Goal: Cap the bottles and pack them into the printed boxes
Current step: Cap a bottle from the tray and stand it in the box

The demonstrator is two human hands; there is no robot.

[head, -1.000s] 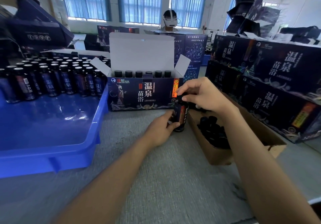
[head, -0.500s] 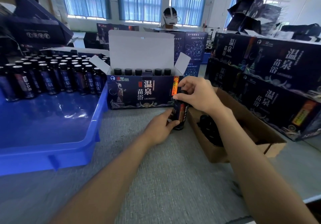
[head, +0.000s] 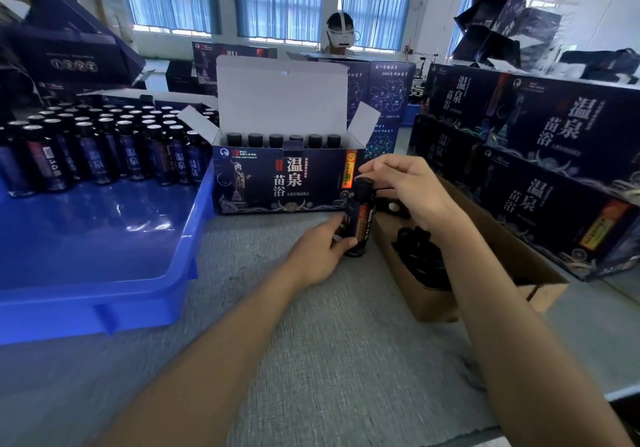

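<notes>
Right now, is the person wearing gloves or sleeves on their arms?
No gloves: the left hand and right hand are bare. The left forearm and right forearm are bare too, with no sleeve, watch, bracelet or ring in view.

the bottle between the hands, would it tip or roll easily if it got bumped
Probably tippy: the bottle is tall and narrow on a small base, and the left hand grips it low while the right hand pinches the cap. On its side it would likely roll, being round. The glossy body looks hard, maybe glass, so possibly slippery.
</notes>
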